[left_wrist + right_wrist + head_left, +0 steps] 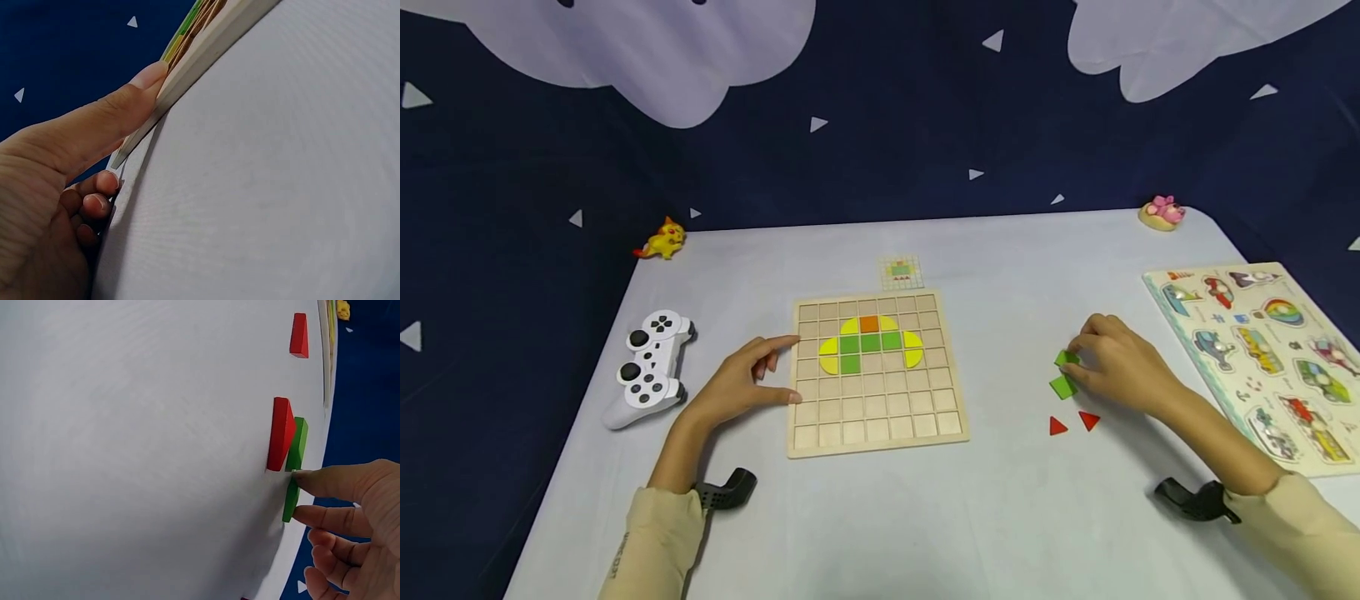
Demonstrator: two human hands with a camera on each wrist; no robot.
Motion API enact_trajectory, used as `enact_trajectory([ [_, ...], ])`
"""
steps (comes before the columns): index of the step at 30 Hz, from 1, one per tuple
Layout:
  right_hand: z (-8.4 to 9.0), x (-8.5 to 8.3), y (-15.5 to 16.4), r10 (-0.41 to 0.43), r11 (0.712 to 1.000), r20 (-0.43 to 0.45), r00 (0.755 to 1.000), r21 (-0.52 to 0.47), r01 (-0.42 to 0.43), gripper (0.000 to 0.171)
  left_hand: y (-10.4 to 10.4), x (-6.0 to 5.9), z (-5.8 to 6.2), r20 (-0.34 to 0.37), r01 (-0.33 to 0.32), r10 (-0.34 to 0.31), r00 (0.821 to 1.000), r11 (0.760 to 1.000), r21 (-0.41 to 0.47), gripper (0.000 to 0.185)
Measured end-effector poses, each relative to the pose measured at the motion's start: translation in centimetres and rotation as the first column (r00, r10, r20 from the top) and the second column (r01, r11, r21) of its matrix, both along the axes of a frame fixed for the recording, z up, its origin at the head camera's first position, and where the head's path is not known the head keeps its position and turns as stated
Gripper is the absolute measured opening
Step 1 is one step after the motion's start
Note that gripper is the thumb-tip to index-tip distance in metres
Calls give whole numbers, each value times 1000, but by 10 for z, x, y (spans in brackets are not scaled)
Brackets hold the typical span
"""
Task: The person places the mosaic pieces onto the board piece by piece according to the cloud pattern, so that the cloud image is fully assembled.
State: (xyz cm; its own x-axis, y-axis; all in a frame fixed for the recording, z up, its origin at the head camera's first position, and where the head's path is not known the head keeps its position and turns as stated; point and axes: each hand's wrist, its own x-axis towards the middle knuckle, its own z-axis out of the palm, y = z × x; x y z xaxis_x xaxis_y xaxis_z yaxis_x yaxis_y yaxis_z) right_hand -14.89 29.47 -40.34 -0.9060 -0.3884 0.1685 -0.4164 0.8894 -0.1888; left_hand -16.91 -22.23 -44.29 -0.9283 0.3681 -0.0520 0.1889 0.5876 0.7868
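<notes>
My left hand touches the left rim of a wooden grid board, thumb and index finger stretched out against it. In the left wrist view the thumb presses on that rim. Yellow quarter-circles, green squares and an orange square lie in the grid. Right of the board, my right hand pinches a green square tile between thumb and index finger. Another green square tile lies just beside it. Two red triangles rest nearer to me.
A small pattern card lies behind the board. On the left are a white game controller and a yellow figurine. A picture puzzle board lies at the right, with a pink figurine at the back.
</notes>
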Motion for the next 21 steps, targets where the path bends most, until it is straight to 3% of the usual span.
enact_trajectory([
  [8,-2,-1,0,-46,998,44,998,-37,48,21,0,0,0,10,-2,2,1000,1000,8,81],
  [21,-5,-12,-14,22,998,16,1000,-52,-21,20,1,1,0,9,-10,10,1000,1000,-5,82],
])
